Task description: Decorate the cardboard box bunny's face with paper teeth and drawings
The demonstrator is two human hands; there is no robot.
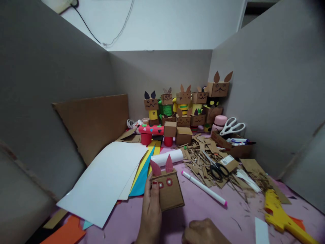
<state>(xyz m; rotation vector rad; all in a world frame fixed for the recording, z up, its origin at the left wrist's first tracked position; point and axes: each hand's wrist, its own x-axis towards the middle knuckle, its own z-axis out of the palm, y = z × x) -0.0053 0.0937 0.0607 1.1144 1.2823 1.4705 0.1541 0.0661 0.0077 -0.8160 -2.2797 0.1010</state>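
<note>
My left hand [151, 210] grips a small cardboard box figure [169, 192] by its left side, thumb on the front. The box has two pink paper ears on top and two red-ringed eyes drawn on its face. It is held upright just above the pink tabletop [203, 206]. My right hand [203, 233] rests low at the bottom edge, to the right of the box, fingers curled under with nothing visible in them. A pink-tipped white marker [203, 188] lies on the table just right of the box.
Several finished cardboard animal figures [185, 105] stand at the back. White and coloured paper sheets [106, 179] lie at left, cardboard scraps and black-handled scissors [218, 169] at right. A yellow glue gun [281, 213] lies at front right. Grey partition walls surround the table.
</note>
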